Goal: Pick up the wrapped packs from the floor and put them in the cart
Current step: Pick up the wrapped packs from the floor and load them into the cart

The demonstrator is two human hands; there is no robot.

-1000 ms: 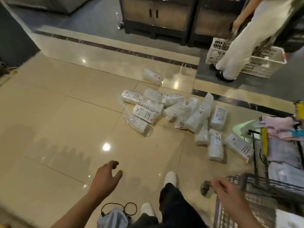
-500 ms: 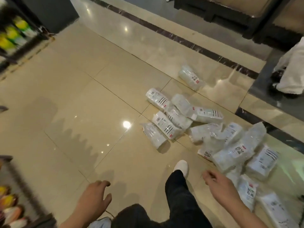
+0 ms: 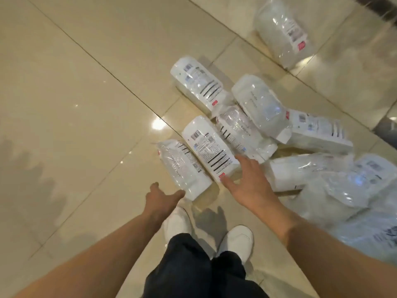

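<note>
On the floor: wrapped packs lie in a loose heap on the beige tiles (image 3: 64, 104), mostly toward the right edge of the view.
Change in view: half a second ago the heap sat farther off, with a dark cabinet and a shelf of goods at the left; now the camera looks almost straight down and only tiles, packs, arms and feet show.
Change in hands: both hands hung low near the legs then; now both have come forward to the nearest packs.
Left hand (image 3: 160, 197): spread open, holding nothing, its fingertips touching or just short of the near end of the closest pack (image 3: 182, 166); which of the two I cannot tell.
Right hand (image 3: 247, 179): fingers spread wide, empty, lying against the near end of the barcode pack (image 3: 210, 150).
Packs, clear count: seven show plainly, namely the two by the hands, three behind them, one lying crosswise at the right, and one lone pack (image 3: 283, 32) well apart near the top edge.
Packs, unclear: the blurred pile (image 3: 348, 186) at the right edge holds several more; their number cannot be told.
Shoes (image 3: 236, 239): two, white, under dark trousers (image 3: 193, 272).
Hands: two.
Cart: out of sight.
</note>
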